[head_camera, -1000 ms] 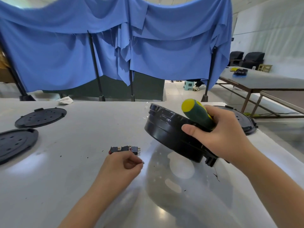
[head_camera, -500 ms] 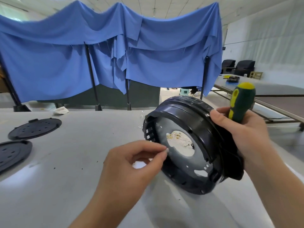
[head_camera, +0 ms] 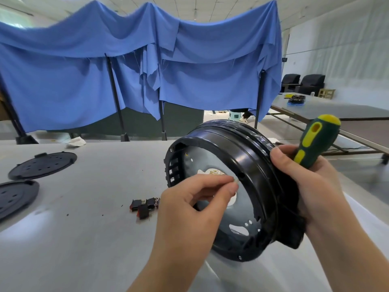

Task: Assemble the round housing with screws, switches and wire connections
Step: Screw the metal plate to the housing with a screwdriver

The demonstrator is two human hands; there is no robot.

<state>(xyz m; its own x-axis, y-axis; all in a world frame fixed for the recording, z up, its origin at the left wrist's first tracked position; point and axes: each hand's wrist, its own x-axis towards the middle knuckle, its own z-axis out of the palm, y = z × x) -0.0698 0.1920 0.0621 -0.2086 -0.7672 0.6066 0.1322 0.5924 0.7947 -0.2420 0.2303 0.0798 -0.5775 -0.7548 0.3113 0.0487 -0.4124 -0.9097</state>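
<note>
The round black housing (head_camera: 242, 157) stands on edge above the grey table (head_camera: 84, 228), its open side facing me. My right hand (head_camera: 311, 186) grips its right rim together with a green and yellow screwdriver (head_camera: 315, 140), whose handle points up. My left hand (head_camera: 195, 207) is in front of the housing's opening and pinches a small pale screw (head_camera: 235, 181) between thumb and forefinger, just beside a hole in the inner wall. A few black switches (head_camera: 144, 206) with red parts lie on the table left of my left hand.
Two flat black round covers (head_camera: 42, 165) (head_camera: 14, 199) lie at the table's left. A crumpled white cloth (head_camera: 75, 141) sits at the far edge. Blue drapes on black stands close the back. Another table with parts stands far right.
My right hand tipped the housing up from nearly flat to standing on edge, opening toward me. My left hand left the switches on the table and rose to the housing's inside with the screw.
</note>
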